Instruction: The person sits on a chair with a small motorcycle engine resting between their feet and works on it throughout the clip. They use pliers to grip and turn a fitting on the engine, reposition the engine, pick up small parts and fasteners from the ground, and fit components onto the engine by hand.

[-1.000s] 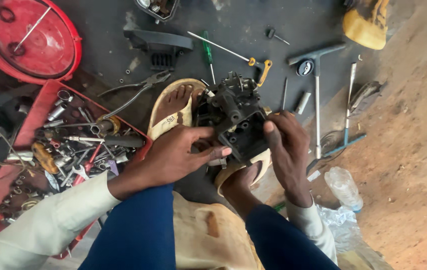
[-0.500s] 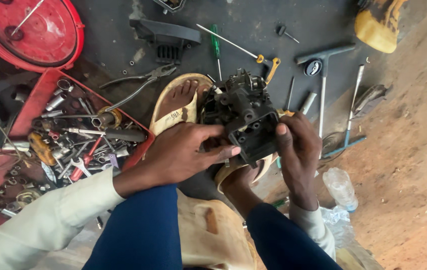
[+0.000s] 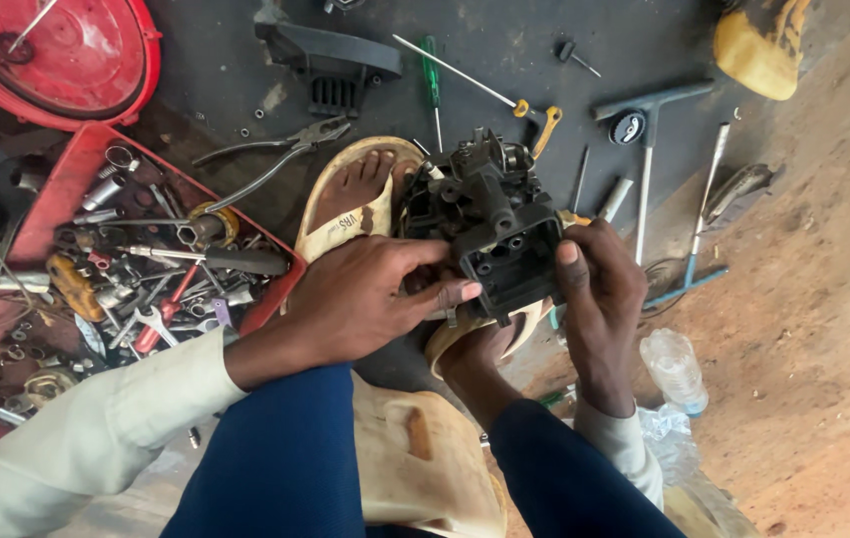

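Both hands gripped the black carburetor point(image 3: 492, 224) between them, the left hand point(image 3: 365, 299) on its near side and the right hand point(image 3: 599, 299) beside it.

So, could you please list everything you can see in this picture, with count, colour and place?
engine part: one, black, centre, held in both hands
tool tray: one, red, left, full of sockets and spanners
round lid: one, red, top left
pliers: one, grey, above the tray's corner
plastic cover: one, black, top centre
screwdriver: one, green handle, top centre
T-handle wrench: one, grey, right of the part
plastic bottle: one, clear, lower right
sandals: two, tan, under the part
left hand: on the part's near side
right hand: on the part's right side
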